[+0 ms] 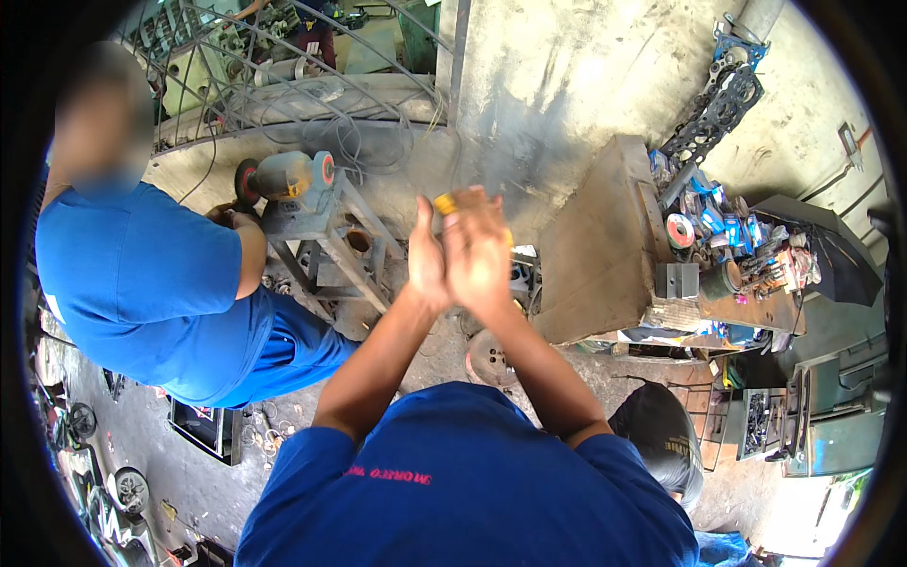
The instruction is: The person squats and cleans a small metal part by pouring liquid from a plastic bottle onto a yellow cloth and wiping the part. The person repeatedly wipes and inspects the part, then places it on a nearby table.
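Observation:
In front of me at mid-view, my two hands are brought together. My left hand (428,257) has its thumb up, and its fingers are mostly hidden behind the other hand. My right hand (478,257) is closed, with its fingers bent together at the top. A yellow object (444,203) shows at the upper edge of the hands, and more yellow shows beside the right hand. Most of it is covered, so its kind cannot be made out.
At left, a person in blue (161,265) stands at a bench grinder (283,177) on a metal stand (326,227). To the right is a worn bench (595,246) with tools and boxes. A round metal disc (488,359) lies below my hands. Another person in a dark cap (658,430) is near my right side.

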Demonstrator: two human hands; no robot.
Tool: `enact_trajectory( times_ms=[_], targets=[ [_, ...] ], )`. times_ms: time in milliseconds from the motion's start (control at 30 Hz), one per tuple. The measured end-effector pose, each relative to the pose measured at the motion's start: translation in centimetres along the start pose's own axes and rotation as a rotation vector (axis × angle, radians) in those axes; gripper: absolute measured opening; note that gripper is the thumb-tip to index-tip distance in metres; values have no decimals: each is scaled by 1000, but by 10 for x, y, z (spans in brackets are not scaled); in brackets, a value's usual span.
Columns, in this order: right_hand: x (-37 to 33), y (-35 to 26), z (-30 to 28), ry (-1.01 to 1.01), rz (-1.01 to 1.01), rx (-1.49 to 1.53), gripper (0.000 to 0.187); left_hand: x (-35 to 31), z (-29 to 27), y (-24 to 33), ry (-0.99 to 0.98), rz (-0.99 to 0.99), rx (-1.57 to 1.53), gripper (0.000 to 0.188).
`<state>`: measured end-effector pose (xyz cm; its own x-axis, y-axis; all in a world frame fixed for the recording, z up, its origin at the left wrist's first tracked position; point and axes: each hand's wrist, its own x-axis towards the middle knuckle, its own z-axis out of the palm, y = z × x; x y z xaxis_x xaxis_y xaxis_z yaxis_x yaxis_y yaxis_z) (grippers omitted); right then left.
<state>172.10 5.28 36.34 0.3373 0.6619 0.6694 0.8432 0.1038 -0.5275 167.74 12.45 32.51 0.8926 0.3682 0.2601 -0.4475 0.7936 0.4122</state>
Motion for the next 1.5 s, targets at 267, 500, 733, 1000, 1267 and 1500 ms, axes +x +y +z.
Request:
enact_trajectory(
  times_ms=[267,500,733,1000,1267,1500],
  targets=[
    [3,-24,-15,108,-257,-53,34,2,29,17,-66,-88,-98,123],
    [24,14,-23,173,-404,-181,28,-5,69,9,-247,56,-208,126],
    [34,40,-41,242,-315,-35,28,-16,48,3,37,-191,167,138],
    [11,62,-9,540,554,474,41,-31,10,0,-17,-226,-158,143],
    [-30,-1,-6,168,-170,-31,32,-6,10,-16,61,-72,-140,131],
    [-6,-7,-23,170,-89,-26,33,-2,31,-5,19,29,-62,129]
  ],
)
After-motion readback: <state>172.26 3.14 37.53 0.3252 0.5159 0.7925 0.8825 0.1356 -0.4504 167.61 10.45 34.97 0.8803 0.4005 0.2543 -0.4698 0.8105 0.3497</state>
